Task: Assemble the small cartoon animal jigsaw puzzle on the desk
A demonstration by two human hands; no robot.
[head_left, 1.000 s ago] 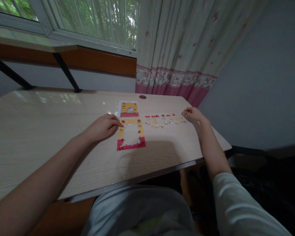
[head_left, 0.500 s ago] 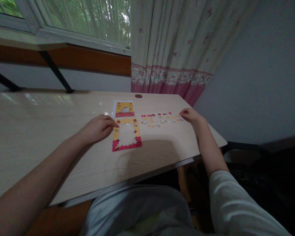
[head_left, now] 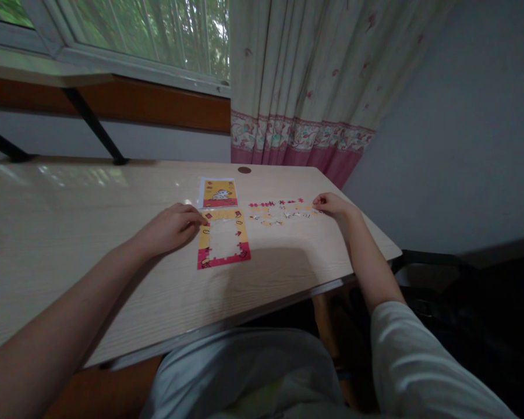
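A jigsaw puzzle border [head_left: 224, 259], yellow above and red below, lies on the table with a bare middle. My left hand [head_left: 179, 224] rests at its upper left edge, fingers curled together and fingertips on the border; anything in them is hidden. Rows of loose puzzle pieces [head_left: 266, 204] in red, yellow and white lie to the right of the border. My right hand [head_left: 332, 203] is closed in a pinch at the right end of these rows. Whatever it may hold is too small to make out. Just beyond the border lies a picture card [head_left: 220, 201] with a white animal on yellow and red.
The light wood table [head_left: 157, 302] has its front edge close to my body. A round brown disc [head_left: 244, 170] sits near the back edge. Black shelf supports [head_left: 96, 128] stand at the back left. Behind are a curtain [head_left: 301, 87] and a window; a dark chair [head_left: 436, 262] is at right.
My right hand has shifted slightly left along the loose pieces, still pinched. My left hand keeps its place at the border. The whole view has moved a little.
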